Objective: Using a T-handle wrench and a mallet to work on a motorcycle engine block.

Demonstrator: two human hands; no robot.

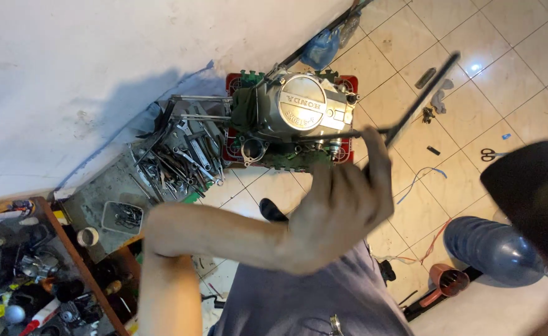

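We see a silver engine on a red and green crate on the tiled floor, just beside a heap of wrenches. Our left hand, fingers clenched, grasps a long black T-handle wrench reaching the engine. Our right hand is out of sight.

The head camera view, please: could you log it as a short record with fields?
setting: tiled floor beside a white wall
main item: silver engine on a red and green crate
hand in view: one hand, blurred, fingers around a dark T-handle wrench whose shaft reaches to the engine; which hand it is cannot be told
other hand: not seen
nearby: pile of spanners left of the engine, scissors on the floor, blue water bottle
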